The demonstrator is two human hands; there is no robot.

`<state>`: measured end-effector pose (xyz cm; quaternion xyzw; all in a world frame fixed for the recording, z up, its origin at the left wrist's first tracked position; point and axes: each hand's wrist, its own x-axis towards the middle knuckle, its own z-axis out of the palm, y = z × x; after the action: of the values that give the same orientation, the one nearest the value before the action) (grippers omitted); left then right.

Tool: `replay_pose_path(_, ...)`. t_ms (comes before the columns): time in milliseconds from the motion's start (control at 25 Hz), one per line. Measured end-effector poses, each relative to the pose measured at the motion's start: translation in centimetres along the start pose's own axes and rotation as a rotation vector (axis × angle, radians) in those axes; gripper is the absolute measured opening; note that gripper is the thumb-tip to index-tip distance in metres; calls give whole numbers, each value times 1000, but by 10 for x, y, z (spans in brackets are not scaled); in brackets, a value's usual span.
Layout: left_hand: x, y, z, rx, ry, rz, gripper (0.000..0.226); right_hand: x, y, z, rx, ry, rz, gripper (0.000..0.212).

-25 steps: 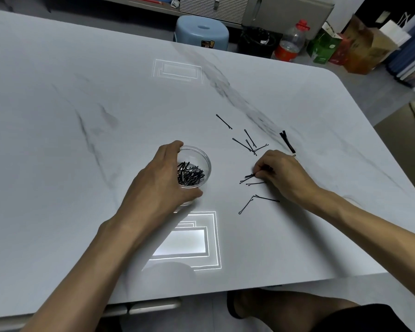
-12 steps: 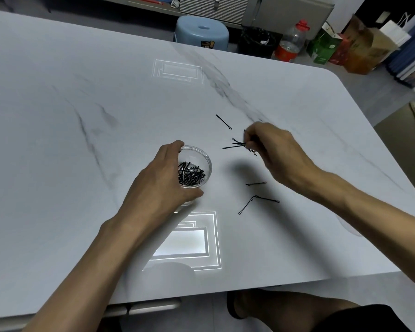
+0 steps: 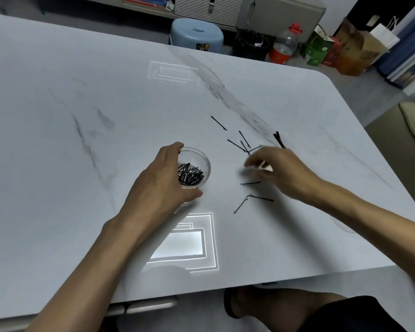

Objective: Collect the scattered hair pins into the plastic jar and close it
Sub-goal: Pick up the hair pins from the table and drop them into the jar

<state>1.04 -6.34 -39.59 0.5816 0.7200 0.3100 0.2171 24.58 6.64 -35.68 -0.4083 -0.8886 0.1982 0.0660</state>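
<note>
Left hand (image 3: 163, 188) grips the plastic jar (image 3: 206, 161) from its near-left side. The thumb is on the near wall and the fingers curl over the far-left rim. The jar stands upright on the table (image 3: 82, 176), mouth uncovered, with a heap of black hair pins (image 3: 189, 176) in the bottom.

Right hand (image 3: 285, 171) is to the right of the jar, well apart from it, fingers pointing left. It is motion-blurred; cannot tell whether the fingertips pinch a pin or are apart.

The loose pins all lie right of the jar.
- Single pin (image 3: 250, 183): just near of the right hand's fingertips.
- Crossed pair (image 3: 259, 198): nearer again, meeting in an open V.
- Small cluster (image 3: 242, 144): just far of the right hand.
- Lone pin (image 3: 219, 123): farther out, left of the cluster.
- Thick dark bundle (image 3: 279, 138): right of the cluster, just far of the right hand.

A strip of bare marble separates the jar from the loose pins. Broad grey-veined surface runs left of the jar to the frame edge. There are two bright rectangular reflections, one (image 3: 185, 243) near of the jar and one (image 3: 173, 73) far.

The near table edge passes over the person's leg (image 3: 261, 305). The far-right corner is rounded. The right edge slants off toward the near right, with the loose pins well in from it.

On the floor beyond the far edge are a blue stool (image 3: 197, 34), a red-capped bottle (image 3: 285, 47), a green box (image 3: 318, 50) and paper bags (image 3: 364, 49).
</note>
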Motion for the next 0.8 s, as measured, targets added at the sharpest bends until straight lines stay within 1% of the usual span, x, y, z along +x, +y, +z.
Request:
replay_pose_path(80,0,2,1,3,1,5,90,-16,19,9,-38,-61,102,15)
replay_pose_path(120,0,2,2,2,2,6,90,-19,23,16,-38,-56,107,13)
replay_pose_path(240,0,2,4,8,2,1,91,-19,23,27,-92,-27,30,4)
replay_pose_path(360,0,0,4,10,-1,2,91,-34,19,28,-133,-23,38,15)
replay_pose_path(480,0,-1,5,1,0,11,90,-61,5,34,-114,-6,168,32)
replay_pose_path(560,0,-1,5,-4,-3,13,90,-68,-13,46,-97,23,301,44)
replay_pose_path(640,1,0,6,-10,-6,7,91,-62,-30,58,-128,61,434,54)
replay_pose_path(720,2,0,7,-15,-6,-1,91,-53,-40,66,-141,91,508,55)
replay_pose_path(800,4,1,9,-18,-7,-1,91,-51,-42,70,-90,113,512,43)
